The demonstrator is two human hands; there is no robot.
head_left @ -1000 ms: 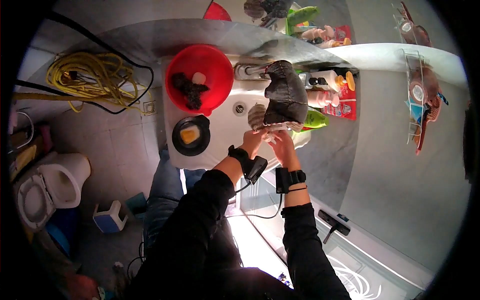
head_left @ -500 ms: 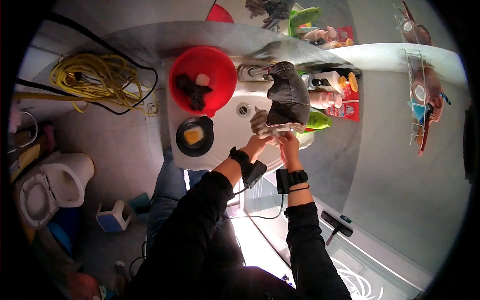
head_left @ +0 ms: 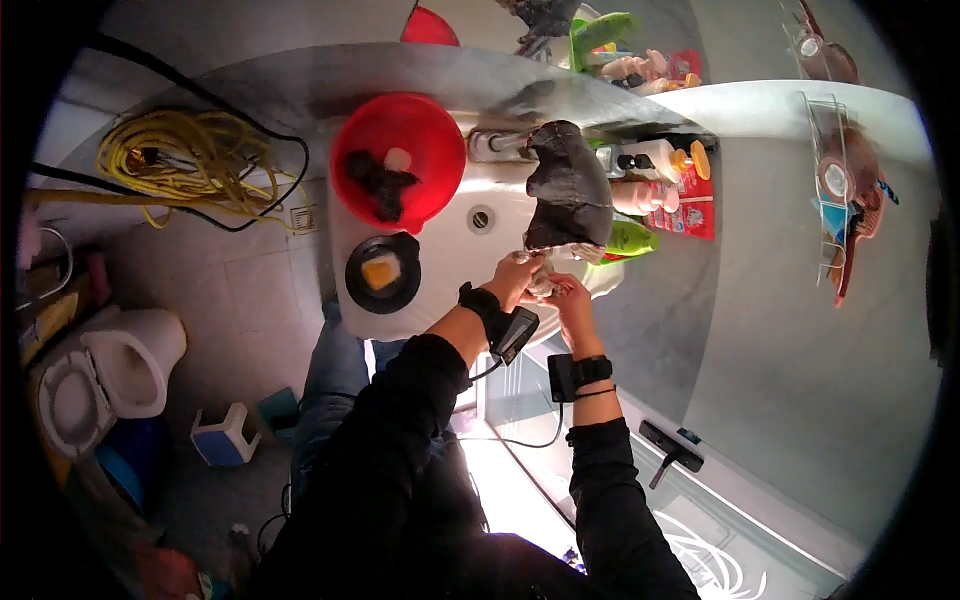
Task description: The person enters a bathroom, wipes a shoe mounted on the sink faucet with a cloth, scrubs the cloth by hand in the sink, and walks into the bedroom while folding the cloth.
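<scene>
Both hands meet at the front of the white sink [head_left: 425, 300]. My left hand [head_left: 510, 280] is closed on a small greyish-brown cloth [head_left: 541, 283], and my right hand [head_left: 573, 300] pinches its other side. Just beyond my fingers, a dark grey fabric item [head_left: 568, 190] with a pale edge lies over the sink's right part, near the faucet [head_left: 497, 145]. In the sink's left part, a red basin [head_left: 440, 125] holds dark wet cloth [head_left: 378, 185] and a pale lump [head_left: 397, 160]. A black dish [head_left: 405, 288] bears a yellow and white soap bar [head_left: 381, 270].
Pump bottles [head_left: 650, 160], a red packet [head_left: 695, 205] and a green bottle [head_left: 630, 238] stand right of the sink. A wire rack [head_left: 825, 190] hangs at the right. Yellow hose [head_left: 180, 165], a toilet [head_left: 150, 355] and a small stool [head_left: 225, 437] are at the left.
The greyish-brown cloth, which hung out to the left beyond my hands, is now bunched between them. My hands have stayed near the sink's front, and the dark grey item has barely moved.
</scene>
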